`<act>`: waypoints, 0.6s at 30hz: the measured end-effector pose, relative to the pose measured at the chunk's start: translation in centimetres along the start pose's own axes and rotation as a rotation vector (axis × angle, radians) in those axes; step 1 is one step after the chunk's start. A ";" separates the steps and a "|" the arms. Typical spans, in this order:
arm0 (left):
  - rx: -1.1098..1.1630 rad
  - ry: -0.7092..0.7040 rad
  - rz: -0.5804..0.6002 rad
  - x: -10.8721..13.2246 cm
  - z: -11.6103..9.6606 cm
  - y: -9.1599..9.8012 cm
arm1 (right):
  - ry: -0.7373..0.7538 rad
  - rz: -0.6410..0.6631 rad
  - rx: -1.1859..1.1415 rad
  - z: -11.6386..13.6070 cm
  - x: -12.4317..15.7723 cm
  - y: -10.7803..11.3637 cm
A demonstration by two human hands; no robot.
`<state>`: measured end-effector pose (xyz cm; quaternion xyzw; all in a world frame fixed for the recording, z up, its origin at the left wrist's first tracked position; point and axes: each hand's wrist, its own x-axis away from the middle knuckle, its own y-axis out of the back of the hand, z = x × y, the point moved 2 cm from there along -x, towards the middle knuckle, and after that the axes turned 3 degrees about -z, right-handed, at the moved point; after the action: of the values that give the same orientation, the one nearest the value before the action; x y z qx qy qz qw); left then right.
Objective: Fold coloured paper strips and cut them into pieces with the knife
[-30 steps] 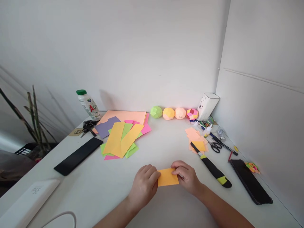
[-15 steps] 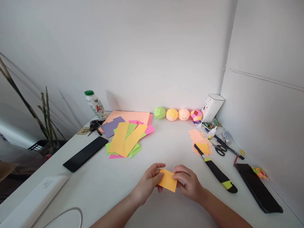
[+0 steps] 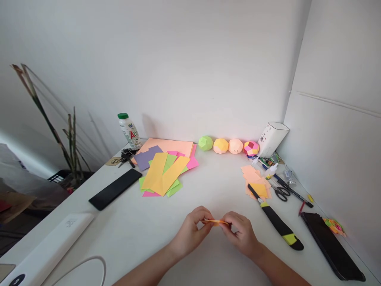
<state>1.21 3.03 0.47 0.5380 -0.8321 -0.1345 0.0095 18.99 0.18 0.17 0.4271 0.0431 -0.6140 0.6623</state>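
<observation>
Near the table's front, a small orange-yellow piece of paper [image 3: 217, 222] is held between both hands and seen almost edge-on, its edge slightly curved. My left hand [image 3: 195, 228] pinches its left end between thumb and fingers. At the opposite end, my right hand [image 3: 241, 232] pinches it the same way. Whether the paper has a fold in it I cannot tell. Beyond my right hand lies a stack of peach paper pieces [image 3: 250, 173] with an orange piece [image 3: 258, 190] on top, and the blade tip of a black and lime knife [image 3: 278, 220] rests over them.
Coloured sheets [image 3: 156, 172] lie at the back left beside a dark slab [image 3: 116, 190] and a white bottle [image 3: 130, 131]. Faceted paper balls [image 3: 220, 145] line the wall. Scissors [image 3: 281, 193], a glue bottle [image 3: 271, 171] and a black case [image 3: 330, 246] occupy the right.
The orange-yellow paper has turned from showing its flat face to nearly edge-on. Both hands now pinch its ends, with fingertips closer together. The whole view has shifted slightly.
</observation>
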 end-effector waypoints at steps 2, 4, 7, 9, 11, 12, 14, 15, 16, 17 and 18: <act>-0.076 -0.054 -0.035 0.1 0.2 -0.1 | 0.008 -0.005 -0.011 0.0 0.0 0.0; -0.173 -0.155 -0.080 0.2 0.3 -0.1 | 0.029 -0.015 -0.019 0.0 0.0 0.0; -0.347 -0.321 -0.141 0.5 0.4 -0.1 | 0.068 -0.029 -0.012 -0.1 0.1 0.0; -0.447 -0.397 -0.183 0.6 0.7 -0.2 | 0.101 -0.043 0.025 -0.2 0.2 0.0; -0.519 -0.437 -0.235 0.7 0.8 -0.1 | 0.136 -0.043 0.089 -0.2 0.1 0.0; -0.537 -0.445 -0.259 0.7 0.9 -0.1 | 0.153 -0.036 0.127 -0.2 0.1 0.0; -0.524 -0.437 -0.273 0.7 0.9 0.1 | 0.176 -0.016 0.202 -0.2 0.1 -0.1; -0.493 -0.422 -0.260 0.7 0.8 0.2 | 0.181 -0.005 0.235 -0.3 0.1 -0.2; -0.454 -0.401 -0.230 0.6 0.8 0.2 | 0.182 0.006 0.262 -0.4 0.2 -0.2; -0.416 -0.380 -0.185 0.6 0.7 0.2 | 0.178 0.020 0.281 -0.5 0.2 -0.4; -0.387 -0.360 -0.129 0.6 0.7 0.1 | 0.172 0.035 0.294 -0.6 0.2 -0.5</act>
<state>0.78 2.71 -0.21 0.5455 -0.7432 -0.3848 -0.0447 18.91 0.41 -0.59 0.5711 0.0020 -0.5630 0.5973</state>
